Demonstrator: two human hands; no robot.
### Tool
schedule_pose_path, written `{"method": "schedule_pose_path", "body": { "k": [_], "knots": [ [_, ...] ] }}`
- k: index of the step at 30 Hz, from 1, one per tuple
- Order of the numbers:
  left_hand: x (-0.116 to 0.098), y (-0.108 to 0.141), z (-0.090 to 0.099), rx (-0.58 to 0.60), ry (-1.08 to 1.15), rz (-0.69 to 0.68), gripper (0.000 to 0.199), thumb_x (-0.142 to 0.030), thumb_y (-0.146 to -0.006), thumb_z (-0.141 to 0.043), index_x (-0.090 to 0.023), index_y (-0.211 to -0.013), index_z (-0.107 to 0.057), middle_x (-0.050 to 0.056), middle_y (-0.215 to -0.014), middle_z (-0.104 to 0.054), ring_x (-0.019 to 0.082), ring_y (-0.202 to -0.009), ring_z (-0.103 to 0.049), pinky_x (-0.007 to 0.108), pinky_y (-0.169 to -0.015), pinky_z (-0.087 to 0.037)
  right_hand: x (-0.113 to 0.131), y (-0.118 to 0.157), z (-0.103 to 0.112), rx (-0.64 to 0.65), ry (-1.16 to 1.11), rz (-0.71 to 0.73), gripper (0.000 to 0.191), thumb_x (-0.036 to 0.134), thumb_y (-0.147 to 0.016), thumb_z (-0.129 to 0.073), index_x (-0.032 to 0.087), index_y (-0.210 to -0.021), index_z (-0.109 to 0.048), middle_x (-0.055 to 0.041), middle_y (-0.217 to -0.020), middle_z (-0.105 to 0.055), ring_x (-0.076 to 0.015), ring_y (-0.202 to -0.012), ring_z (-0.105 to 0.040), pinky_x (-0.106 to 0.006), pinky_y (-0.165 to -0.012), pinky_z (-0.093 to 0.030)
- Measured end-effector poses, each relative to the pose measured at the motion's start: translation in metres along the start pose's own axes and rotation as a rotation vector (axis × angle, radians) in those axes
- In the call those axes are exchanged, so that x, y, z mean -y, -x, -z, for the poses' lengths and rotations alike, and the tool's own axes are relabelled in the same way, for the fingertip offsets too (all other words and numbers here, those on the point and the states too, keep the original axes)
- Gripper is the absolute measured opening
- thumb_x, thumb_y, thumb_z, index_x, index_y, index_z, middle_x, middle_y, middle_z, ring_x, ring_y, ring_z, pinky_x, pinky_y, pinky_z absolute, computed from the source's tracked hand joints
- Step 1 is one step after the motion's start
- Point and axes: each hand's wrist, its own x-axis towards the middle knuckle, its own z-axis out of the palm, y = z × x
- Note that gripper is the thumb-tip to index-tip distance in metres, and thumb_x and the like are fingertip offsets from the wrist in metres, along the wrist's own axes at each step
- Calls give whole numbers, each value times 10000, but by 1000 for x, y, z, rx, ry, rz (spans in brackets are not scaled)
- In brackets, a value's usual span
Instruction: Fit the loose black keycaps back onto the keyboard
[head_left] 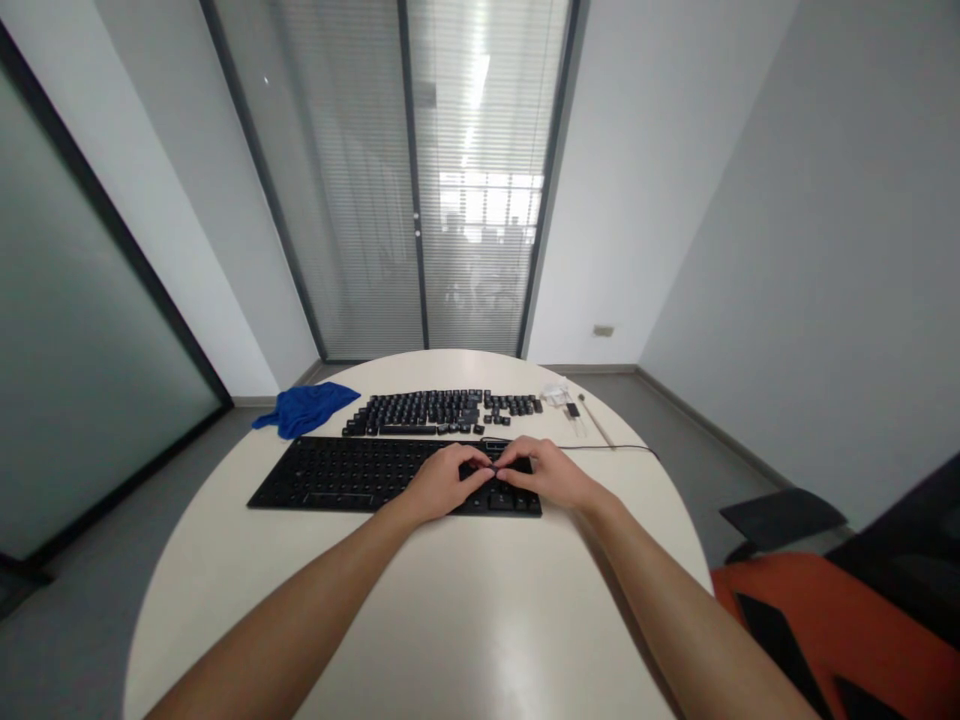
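Bare forearms, narrow bare wrists, bare left hand, bare right hand

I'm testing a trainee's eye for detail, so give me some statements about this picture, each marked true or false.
The left grip and right grip meet over the keyboard. True.
The cloth is red. False: the cloth is blue.
Loose keycaps lie beyond the keyboard. True.
The chair stands at the picture's left. False: the chair is at the right.
A thin cable lies on the table. True.
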Motion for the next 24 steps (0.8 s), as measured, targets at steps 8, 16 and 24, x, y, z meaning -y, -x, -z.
{"method": "schedule_pose_path", "body": {
  "k": [8,16,24],
  "knots": [
    [-2,-1,2,-5,24,-17,148,-266,-905,-609,-214,-944,-742,29,-952,-759,211,-910,-679,324,-852,-497,-1,1,-2,30,-20,-29,175,362,-870,-676,208,-912,-747,-42,-898,-740,-200,-860,-672,-326,-822,-513],
    [2,0,2,12,30,-14,87,-248,-847,-685,-224,-908,-742,13,-917,-748,206,-891,-670,321,-835,-490,-2,0,-1,74,48,38,166,388,-845,-710,235,-867,-772,-38,-874,-737,-202,-834,-667,-330,-815,-512],
    [3,1,1,32,58,-17,73,-242,-817,-727,-220,-886,-733,2,-907,-744,193,-882,-664,302,-826,-489,0,0,-1,95,56,76,133,363,-834,-735,249,-868,-795,-40,-869,-750,-202,-835,-675,-323,-804,-515]
  ]
}}
